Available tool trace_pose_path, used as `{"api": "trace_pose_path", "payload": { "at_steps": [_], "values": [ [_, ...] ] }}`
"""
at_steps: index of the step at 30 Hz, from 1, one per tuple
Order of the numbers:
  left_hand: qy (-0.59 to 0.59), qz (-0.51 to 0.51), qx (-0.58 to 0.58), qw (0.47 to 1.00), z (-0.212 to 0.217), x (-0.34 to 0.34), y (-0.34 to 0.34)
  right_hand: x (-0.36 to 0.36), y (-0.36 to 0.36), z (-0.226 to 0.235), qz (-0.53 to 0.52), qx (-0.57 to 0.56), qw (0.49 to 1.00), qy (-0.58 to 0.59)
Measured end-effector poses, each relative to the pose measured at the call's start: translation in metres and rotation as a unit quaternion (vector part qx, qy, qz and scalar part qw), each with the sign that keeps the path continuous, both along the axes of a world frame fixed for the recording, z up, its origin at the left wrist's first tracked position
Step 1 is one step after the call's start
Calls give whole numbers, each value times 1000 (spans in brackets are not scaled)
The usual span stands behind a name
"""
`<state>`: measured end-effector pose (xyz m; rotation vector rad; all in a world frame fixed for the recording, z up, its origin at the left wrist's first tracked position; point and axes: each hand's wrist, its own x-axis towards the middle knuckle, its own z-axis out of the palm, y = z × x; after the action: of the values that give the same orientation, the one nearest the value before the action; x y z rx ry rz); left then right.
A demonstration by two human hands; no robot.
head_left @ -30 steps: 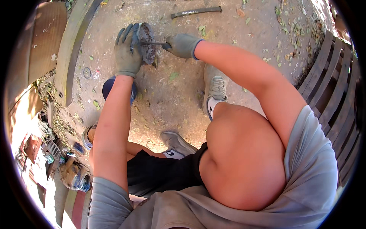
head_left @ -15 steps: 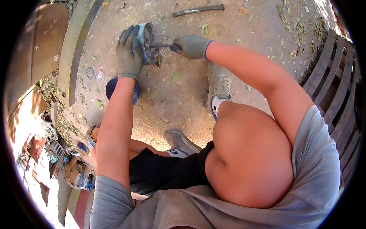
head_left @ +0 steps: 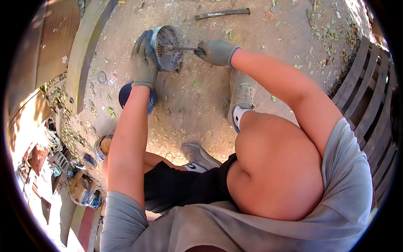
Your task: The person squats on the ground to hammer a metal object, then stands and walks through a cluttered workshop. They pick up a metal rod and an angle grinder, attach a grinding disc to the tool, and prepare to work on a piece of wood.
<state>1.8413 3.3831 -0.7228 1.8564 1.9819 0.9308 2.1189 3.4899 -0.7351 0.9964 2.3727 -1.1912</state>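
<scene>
- Left gloved hand (head_left: 145, 61): grasping the outer left side of a round container (head_left: 157, 37).
- Container: tilted on the ground, mouth facing the right hand.
- Right gloved hand (head_left: 218, 52): clenched around the handle end of a thin tool (head_left: 184, 48); tool head inside the container.
- Dark strip (head_left: 222, 14): lies on the ground (head_left: 197, 109), beyond both hands.

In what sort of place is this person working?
Probably an outdoor yard: fallen leaves lie on the dirty ground, with a wooden beam at left and dark slats at right.
</scene>
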Motion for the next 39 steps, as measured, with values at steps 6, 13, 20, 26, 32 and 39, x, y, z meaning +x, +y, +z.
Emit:
{"api": "trace_pose_path", "payload": {
  "at_steps": [6, 13, 20, 26, 32, 39],
  "values": [
    [-27, 14, -12, 999, 0, 13, 0, 1, -3, 11, 10, 21, 1000, 11],
    [-15, 7, -21, 1000, 5, 18, -1, 4, -5, -2, -4, 6, 999, -43],
    [-50, 17, -36, 998, 4, 15, 1, 10, -1, -1, -30, 5, 998, -48],
    [-182, 194, -196, 944, 33, 46, 14, 54, -16, -5, -139, -5, 990, 13],
    [-99, 211, -111, 966, 22, 60, 18, 71, -15, 17, -130, -29, 990, 42],
    [-95, 214, -149, 961, 12, 66, 24, 31, -17, -3, -66, 2, 998, -16]
  ]
}}
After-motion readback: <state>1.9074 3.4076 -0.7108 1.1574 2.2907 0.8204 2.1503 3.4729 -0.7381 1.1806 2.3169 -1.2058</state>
